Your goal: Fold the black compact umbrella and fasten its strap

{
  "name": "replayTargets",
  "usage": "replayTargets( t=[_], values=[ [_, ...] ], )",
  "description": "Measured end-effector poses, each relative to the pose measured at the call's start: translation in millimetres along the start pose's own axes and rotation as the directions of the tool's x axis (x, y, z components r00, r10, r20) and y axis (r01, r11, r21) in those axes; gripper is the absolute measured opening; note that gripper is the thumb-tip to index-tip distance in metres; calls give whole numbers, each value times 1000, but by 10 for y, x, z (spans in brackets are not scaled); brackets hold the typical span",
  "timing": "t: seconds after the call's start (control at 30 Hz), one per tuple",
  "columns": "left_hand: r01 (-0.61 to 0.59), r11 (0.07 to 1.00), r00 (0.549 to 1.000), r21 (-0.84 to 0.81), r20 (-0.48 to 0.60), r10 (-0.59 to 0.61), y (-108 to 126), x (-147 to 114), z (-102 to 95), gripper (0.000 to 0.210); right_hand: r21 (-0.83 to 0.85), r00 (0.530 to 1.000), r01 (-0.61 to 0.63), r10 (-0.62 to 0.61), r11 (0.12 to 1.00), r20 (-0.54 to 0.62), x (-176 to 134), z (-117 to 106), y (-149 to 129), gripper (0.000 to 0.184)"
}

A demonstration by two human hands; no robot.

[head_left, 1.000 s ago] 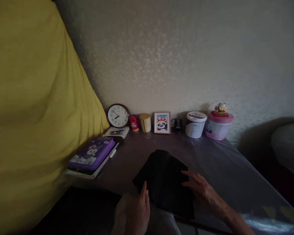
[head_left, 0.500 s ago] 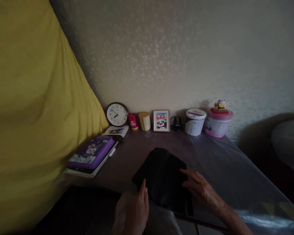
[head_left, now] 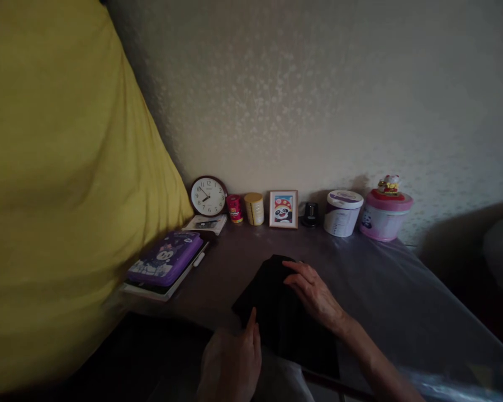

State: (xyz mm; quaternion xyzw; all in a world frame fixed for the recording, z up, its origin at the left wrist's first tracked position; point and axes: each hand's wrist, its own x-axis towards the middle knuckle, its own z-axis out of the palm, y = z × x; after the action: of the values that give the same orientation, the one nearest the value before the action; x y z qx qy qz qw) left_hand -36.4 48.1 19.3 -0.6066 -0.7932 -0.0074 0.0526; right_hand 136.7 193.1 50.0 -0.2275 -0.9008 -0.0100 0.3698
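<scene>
A black piece of cloth lies on the near part of the table, its front edge by the table's rim. It is too dark to tell what garment or item it is. My right hand rests over its upper right part, fingers stretched out and slightly apart. At the cloth's lower left edge is my left hand, index finger extended onto the fabric. The left thumb is not clearly seen.
Along the wall stand a round clock, a red can, a yellow-lidded tin, a panda picture frame and tubs. A purple case lies at left, beside the yellow curtain.
My right hand has moved left and away from me across the cloth, from its right edge to its upper part. My left hand stays at the left edge. The camera view has shifted slightly.
</scene>
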Motion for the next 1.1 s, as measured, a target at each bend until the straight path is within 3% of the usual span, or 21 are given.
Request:
replayTargets(
  t=[0.13, 0.47, 0.63, 0.73, 0.9, 1.0, 1.1],
  values=[
    [-6, 998, 999, -65, -32, 4, -49, -9, 71, 43, 19, 1000, 20, -20, 1000, 18, 199, 260, 3, 23],
    [-45, 994, 998, -101, -47, 40, -92, -25, -33, 38, -14, 983, 22, -19, 1000, 182, 373, 786, -5, 19],
    [-45, 993, 999, -105, -35, 42, -92, -9, -76, 40, -3, 970, 16, -15, 1000, 243, 370, 875, -4, 20],
    [-40, 995, 998, -91, 36, 43, -64, 4, -134, 42, -5, 963, 16, -13, 1000, 268, 374, 895, 1, 20],
    [131, 990, 978, -47, 170, -122, 34, -9, -209, 48, -12, 951, 6, -2, 1000, 308, 382, 902, -11, 19],
    [162, 983, 979, -92, 142, -148, 53, -24, -182, 54, -14, 946, 0, 4, 1000, 325, 380, 912, -16, 19],
    [90, 992, 993, -91, 82, -83, 35, -26, -152, 56, -2, 945, 9, -8, 1000, 327, 382, 936, -12, 20]
  ],
)
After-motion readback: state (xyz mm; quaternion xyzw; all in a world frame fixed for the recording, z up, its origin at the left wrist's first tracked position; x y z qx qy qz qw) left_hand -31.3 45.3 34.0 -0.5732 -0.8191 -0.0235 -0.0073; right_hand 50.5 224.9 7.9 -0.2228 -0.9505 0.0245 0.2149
